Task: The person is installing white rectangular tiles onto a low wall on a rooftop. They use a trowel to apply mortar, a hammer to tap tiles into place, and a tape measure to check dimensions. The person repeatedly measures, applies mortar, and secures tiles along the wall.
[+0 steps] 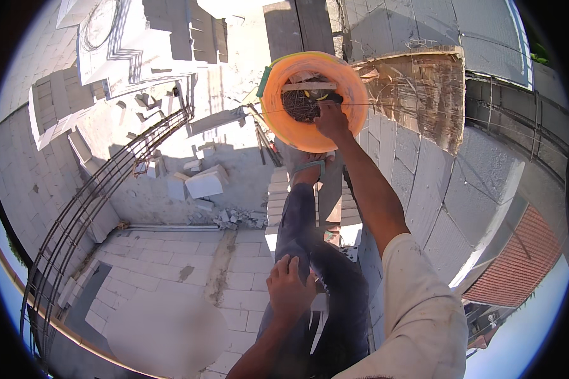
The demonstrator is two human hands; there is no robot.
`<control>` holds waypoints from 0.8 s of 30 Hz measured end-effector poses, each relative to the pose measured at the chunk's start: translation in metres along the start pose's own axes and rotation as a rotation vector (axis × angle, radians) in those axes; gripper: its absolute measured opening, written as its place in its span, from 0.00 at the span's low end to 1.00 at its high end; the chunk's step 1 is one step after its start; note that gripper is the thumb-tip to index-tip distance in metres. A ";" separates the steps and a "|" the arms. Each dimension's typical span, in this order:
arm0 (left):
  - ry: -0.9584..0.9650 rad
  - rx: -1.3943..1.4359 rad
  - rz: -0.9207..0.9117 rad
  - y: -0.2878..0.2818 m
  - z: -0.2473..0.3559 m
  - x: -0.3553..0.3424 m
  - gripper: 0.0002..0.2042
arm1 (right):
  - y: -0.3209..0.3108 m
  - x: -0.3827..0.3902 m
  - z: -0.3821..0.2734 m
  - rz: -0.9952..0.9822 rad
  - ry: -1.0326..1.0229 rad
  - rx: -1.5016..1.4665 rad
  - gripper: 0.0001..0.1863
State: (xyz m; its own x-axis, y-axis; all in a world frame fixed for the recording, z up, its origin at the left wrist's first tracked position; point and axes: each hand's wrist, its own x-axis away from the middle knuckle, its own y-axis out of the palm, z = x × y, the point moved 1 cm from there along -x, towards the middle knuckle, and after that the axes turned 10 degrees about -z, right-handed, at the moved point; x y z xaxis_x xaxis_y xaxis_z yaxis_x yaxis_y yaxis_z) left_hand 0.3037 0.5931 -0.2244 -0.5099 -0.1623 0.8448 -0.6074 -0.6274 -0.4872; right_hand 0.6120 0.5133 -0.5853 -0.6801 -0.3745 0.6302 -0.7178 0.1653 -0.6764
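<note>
The left hand (289, 285) is lying nearest to the camera, resting flat on the person's own thigh in dark trousers (310, 265), fingers loosely bent over the cloth & holding nothing else. Beside it the right shoulder in a pale sleeve (423, 303) is filling the lower right, w/ the bare forearm going straight out and up in the picture, nearly fully stretched.

The person is sitting or crouching on top of a wall of pale grey blocks (423, 183), one foot in a sandal (310, 167) placed forward on the narrow wall top. The edge is dropping away on the left side, down to a lower floor of the same blocks (171, 265); on the right the wall face is falling steeply toward a red tiled roof (518, 265). So the free room for moving is only the thin strip along the wall top.

Further out, the right hand (330, 120) is reaching into the orange bucket (314, 101), which is standing on the wall top just past the foot. The fingers are pointing down inside the rim, near a wooden stick and dark wires; I cannot tell if they are closing on something.

Below left, a long cage of steel bars (107, 189) is lying across the lower floor, w/ loose block pieces (203, 183) and rubble near it.
</note>
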 end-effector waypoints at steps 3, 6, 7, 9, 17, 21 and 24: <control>-0.025 0.036 -0.014 -0.006 -0.001 -0.005 0.30 | 0.024 -0.036 0.002 0.164 -0.024 0.174 0.43; -0.041 0.067 -0.023 -0.011 -0.003 -0.010 0.30 | 0.041 -0.052 0.000 0.279 0.010 0.278 0.45; -0.050 0.083 -0.019 -0.010 -0.003 -0.011 0.30 | 0.044 -0.048 -0.009 0.316 0.011 0.299 0.44; -0.057 0.107 -0.015 -0.010 -0.004 -0.012 0.30 | 0.049 -0.044 -0.020 0.384 0.026 0.283 0.44; -0.072 0.095 -0.054 -0.016 -0.010 -0.016 0.30 | 0.050 -0.049 -0.029 0.517 0.142 0.034 0.44; -0.073 0.116 -0.051 -0.018 -0.010 -0.017 0.29 | 0.024 -0.052 -0.022 0.420 0.082 0.022 0.43; -0.076 0.096 -0.041 -0.017 -0.009 -0.020 0.29 | 0.011 -0.055 -0.022 0.444 -0.065 0.196 0.42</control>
State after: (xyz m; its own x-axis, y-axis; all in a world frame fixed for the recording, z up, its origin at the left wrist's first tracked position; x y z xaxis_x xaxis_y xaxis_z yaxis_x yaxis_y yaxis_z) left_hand 0.3185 0.6139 -0.2353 -0.4358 -0.1901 0.8798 -0.5642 -0.7039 -0.4316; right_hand 0.6382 0.5560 -0.6190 -0.8990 -0.3640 0.2435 -0.3146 0.1500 -0.9373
